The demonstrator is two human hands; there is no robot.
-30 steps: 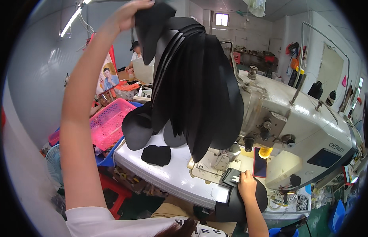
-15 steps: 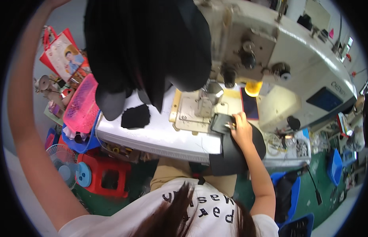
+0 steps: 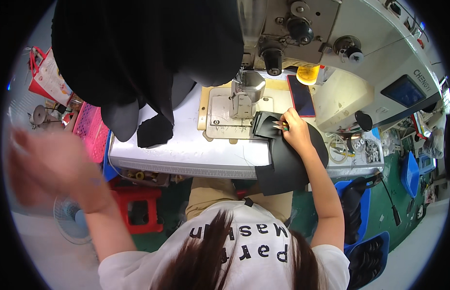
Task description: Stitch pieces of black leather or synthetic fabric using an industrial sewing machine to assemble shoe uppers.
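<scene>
The black panel [image 3: 287, 163] is draped over the front edge of the white table [image 3: 186, 152], apparently kept from slipping by the right hand [image 3: 296, 130], where a small pointed tool [image 3: 281, 125] is gripped, while whether anything is held in the blurred left hand [image 3: 53, 164] cannot be told.

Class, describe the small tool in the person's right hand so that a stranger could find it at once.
Start at the pale sewing machine on the white table. Beside its metal plate, the right hand is over black pieces. The small tool in its grip has pale, pointed tips, bright against the black.
</scene>
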